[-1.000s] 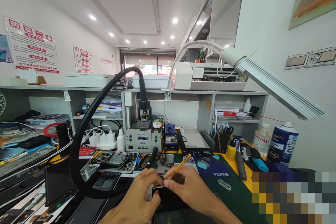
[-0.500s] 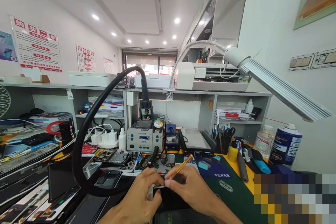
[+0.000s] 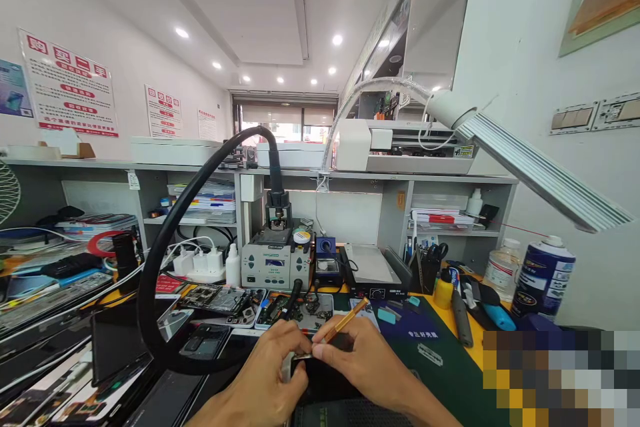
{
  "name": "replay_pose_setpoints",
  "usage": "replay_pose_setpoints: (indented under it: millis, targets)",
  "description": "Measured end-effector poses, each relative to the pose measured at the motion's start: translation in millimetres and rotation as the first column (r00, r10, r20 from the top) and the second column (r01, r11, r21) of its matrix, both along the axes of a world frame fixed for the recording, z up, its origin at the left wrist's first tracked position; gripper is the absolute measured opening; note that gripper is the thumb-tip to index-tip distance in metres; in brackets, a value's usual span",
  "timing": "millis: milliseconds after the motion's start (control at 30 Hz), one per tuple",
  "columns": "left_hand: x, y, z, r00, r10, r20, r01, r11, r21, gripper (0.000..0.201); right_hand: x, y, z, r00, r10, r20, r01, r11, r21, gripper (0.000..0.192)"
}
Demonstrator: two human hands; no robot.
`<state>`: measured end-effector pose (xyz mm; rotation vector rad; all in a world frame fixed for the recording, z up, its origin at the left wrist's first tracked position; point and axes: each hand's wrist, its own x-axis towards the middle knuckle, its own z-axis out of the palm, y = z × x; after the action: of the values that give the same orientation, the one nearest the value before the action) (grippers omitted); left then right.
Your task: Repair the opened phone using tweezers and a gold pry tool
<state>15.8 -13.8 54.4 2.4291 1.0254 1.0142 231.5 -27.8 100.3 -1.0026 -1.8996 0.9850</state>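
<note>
Head view: left hand (image 3: pixel 265 373) grips phone (image 3: pixel 320 380), right hand (image 3: pixel 363 360) pinches orange tool (image 3: pixel 345 321) at its far edge. Best keep tool shallow, phone braced.

A repair shop interior: recessed ceiling lights (image 3: pixel 337 39) dot the white ceiling, and red-lettered posters (image 3: pixel 67 88) line the wall at nine o'clock. Grey shelving (image 3: pixel 350 177) spans the back of the cluttered desk (image 3: pixel 453 327), a window (image 3: pixel 285 127) glows at twelve o'clock, and a lamp (image 3: pixel 530 170) reaches in from three o'clock.
</note>
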Motion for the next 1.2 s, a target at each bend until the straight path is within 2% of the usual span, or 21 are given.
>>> replay_pose_setpoints:
  millis: [1200]
  targets:
    - [-0.6,-3.3,3.3,1.000,0.000,-0.007,0.001,1.000,0.023,0.014,-1.0,-1.1,1.5,1.000,0.006,-0.018,-0.007,1.000,-0.008,0.014]
